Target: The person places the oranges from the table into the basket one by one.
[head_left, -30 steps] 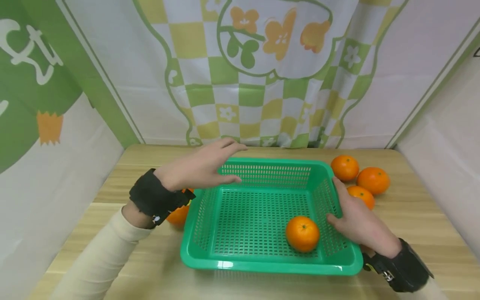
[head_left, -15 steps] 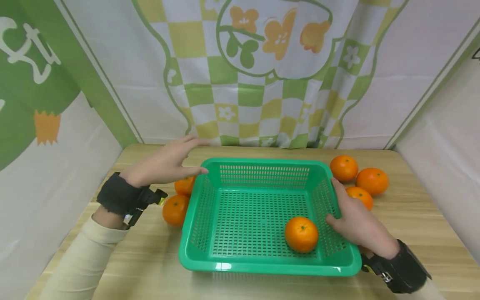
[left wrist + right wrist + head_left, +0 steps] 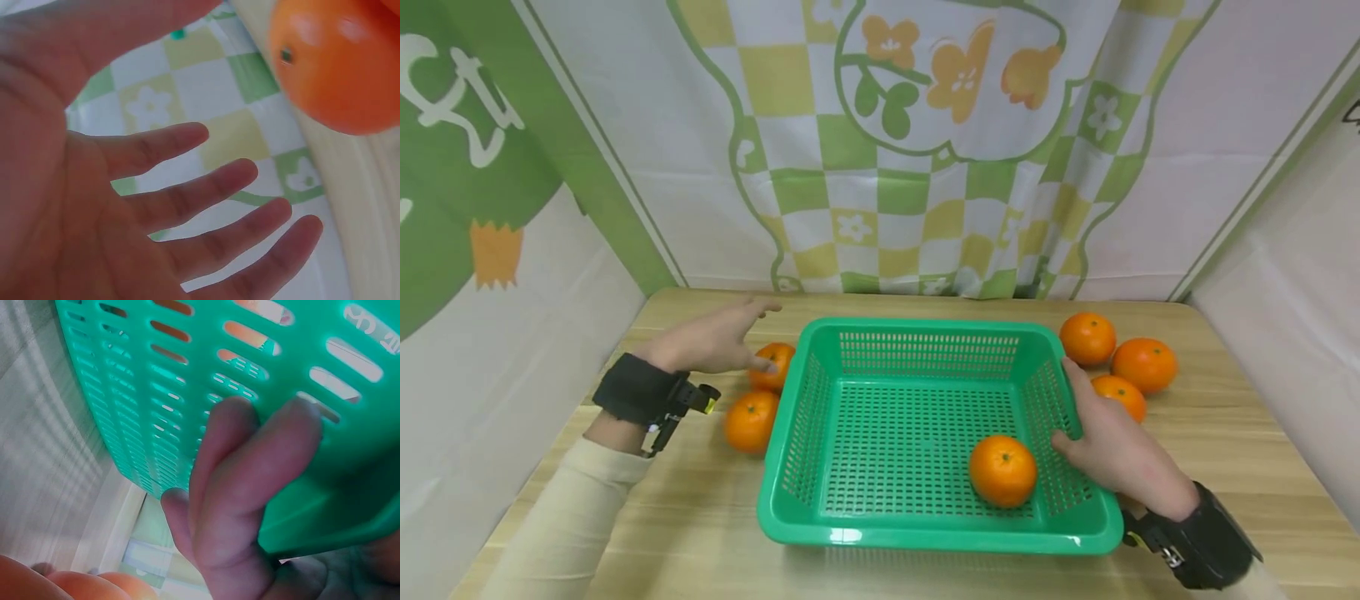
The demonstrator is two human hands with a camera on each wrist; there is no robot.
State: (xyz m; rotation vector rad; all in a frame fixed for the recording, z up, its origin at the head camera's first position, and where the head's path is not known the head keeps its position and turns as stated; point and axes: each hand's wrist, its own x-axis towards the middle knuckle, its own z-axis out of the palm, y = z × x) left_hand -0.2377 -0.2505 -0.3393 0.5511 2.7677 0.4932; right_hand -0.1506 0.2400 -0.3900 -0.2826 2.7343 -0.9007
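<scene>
A green perforated plastic basket [image 3: 940, 537] stands mid-table with one orange [image 3: 1003, 472] in its near right corner. My right hand [image 3: 1123, 442] grips the basket's right rim, thumb on the inside. In the right wrist view, its fingers [image 3: 262, 462] press against the basket's slotted outer wall. Left of the basket, two oranges lie close together, a farther orange [image 3: 778, 360] and a nearer orange [image 3: 752, 422]. My left hand [image 3: 711, 340] is beside the farther one, its thumb overlapping that fruit in the head view. The left wrist view shows its fingers [image 3: 206, 187] spread, with nothing in the palm.
Three more oranges sit right of the basket: one at the back [image 3: 1087, 338], one farther right [image 3: 1144, 365] and one partly behind the right hand [image 3: 1120, 397]. A checked, flowered cloth [image 3: 925, 192] hangs behind the wooden table [image 3: 685, 517]. White panels rise at both sides.
My left hand has moved left from over the basket's left end, then lowered toward the farther left orange. My right hand has kept its hold on the rim.
</scene>
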